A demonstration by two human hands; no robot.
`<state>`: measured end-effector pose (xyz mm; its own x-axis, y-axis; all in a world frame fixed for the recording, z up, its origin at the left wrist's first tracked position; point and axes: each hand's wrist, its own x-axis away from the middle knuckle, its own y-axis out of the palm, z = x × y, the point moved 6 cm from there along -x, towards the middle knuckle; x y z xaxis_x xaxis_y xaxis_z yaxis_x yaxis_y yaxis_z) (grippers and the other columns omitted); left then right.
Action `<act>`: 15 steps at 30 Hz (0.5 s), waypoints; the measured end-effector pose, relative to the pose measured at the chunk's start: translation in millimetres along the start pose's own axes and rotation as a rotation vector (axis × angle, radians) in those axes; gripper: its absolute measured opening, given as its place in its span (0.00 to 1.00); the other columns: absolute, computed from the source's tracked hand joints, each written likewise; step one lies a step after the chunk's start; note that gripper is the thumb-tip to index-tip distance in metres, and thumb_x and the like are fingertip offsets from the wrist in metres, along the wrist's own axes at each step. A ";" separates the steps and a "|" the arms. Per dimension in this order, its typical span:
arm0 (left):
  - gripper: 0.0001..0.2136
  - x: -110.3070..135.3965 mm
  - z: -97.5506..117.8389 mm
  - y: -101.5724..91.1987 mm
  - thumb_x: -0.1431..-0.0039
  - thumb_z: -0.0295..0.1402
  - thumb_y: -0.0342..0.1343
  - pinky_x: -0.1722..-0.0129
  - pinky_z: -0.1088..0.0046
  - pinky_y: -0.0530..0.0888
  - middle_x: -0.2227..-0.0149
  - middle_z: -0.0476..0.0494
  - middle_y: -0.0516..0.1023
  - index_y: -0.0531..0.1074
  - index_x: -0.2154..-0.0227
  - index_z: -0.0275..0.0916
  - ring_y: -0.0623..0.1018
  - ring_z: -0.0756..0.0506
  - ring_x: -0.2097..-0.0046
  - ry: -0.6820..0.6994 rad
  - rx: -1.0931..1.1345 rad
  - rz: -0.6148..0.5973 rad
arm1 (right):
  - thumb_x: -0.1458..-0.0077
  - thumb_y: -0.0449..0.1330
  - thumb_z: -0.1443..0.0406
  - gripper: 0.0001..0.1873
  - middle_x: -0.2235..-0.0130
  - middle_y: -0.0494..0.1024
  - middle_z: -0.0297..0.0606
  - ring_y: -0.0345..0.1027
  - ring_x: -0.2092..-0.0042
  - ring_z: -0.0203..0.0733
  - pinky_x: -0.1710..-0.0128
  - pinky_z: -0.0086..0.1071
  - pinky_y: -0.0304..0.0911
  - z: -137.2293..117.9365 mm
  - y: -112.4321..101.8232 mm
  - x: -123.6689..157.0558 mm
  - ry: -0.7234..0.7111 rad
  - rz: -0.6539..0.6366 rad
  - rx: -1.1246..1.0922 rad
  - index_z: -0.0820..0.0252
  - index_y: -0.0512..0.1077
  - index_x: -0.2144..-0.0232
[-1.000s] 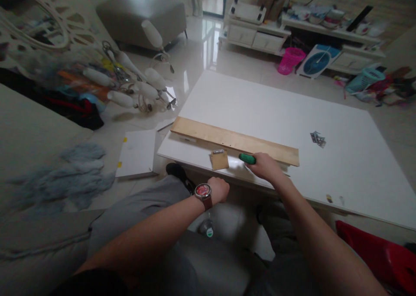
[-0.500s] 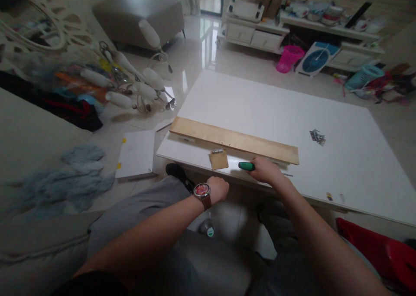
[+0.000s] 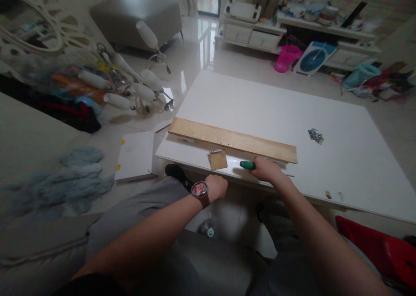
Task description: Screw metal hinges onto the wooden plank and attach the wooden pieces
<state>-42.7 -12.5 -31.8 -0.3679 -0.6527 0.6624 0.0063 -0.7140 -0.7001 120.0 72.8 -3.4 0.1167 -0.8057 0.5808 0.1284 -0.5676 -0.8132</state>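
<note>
My right hand is wrapped round the green handle of a screwdriver, whose thin shaft sticks out to the right past the hand. It is over the near edge of a white panel. My left hand, with a watch on the wrist, is curled into a fist just in front of that edge; what it may hold is hidden. Between the hands and a long wooden board lies a small tan square piece with a metal hinge-like strip at its top. The board lies lengthwise along the panel's near side.
Small metal hardware is heaped on the panel's right. Two small pieces lie near its front edge, one a yellow-black bit. A white box-like panel and a chandelier are at left. A plastic bottle is on the floor below.
The whole view has shifted slightly. Both hands keep nearly the same pose, the right one still around the screwdriver. Board and tan piece stay in place.
</note>
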 end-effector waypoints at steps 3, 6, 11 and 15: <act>0.18 0.8 -0.5 -0.3 0.37 0.35 0.66 0.45 0.55 0.81 0.47 0.20 0.83 0.83 0.47 0.31 0.83 0.28 0.43 -0.005 -0.017 -0.013 | 0.37 0.62 0.58 0.19 0.47 0.84 0.57 0.81 0.47 0.59 0.53 0.42 0.72 0.6 -3.7 0.8 -0.001 0.008 -0.005 0.63 0.80 0.50; 0.19 2.1 -1.9 -2.9 0.36 0.37 0.66 0.44 0.56 0.81 0.46 0.21 0.83 0.83 0.46 0.31 0.83 0.28 0.43 -0.008 -0.033 -0.022 | 0.35 0.60 0.56 0.19 0.47 0.85 0.56 0.81 0.47 0.59 0.52 0.42 0.72 1.6 -12.2 4.1 0.000 0.040 -0.026 0.61 0.81 0.51; 0.22 2.5 -4.1 -8.6 0.36 0.39 0.66 0.44 0.54 0.81 0.45 0.20 0.83 0.81 0.45 0.28 0.82 0.27 0.42 0.002 -0.050 -0.016 | 0.35 0.60 0.56 0.18 0.48 0.85 0.57 0.81 0.48 0.61 0.55 0.42 0.72 8.0 -23.7 10.6 0.029 0.074 -0.070 0.60 0.82 0.52; 0.22 -0.4 -9.7 -14.0 0.36 0.40 0.65 0.45 0.55 0.80 0.45 0.20 0.83 0.81 0.45 0.29 0.82 0.28 0.42 -0.001 -0.031 0.003 | 0.36 0.60 0.56 0.19 0.48 0.85 0.58 0.81 0.48 0.63 0.55 0.43 0.71 14.5 -26.9 11.1 0.030 0.086 -0.079 0.61 0.82 0.52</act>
<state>-51.6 0.2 -24.9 -0.3673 -0.6553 0.6601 -0.0211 -0.7036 -0.7102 132.1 81.6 25.5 0.0945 -0.8562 0.5079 0.0409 -0.5064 -0.8613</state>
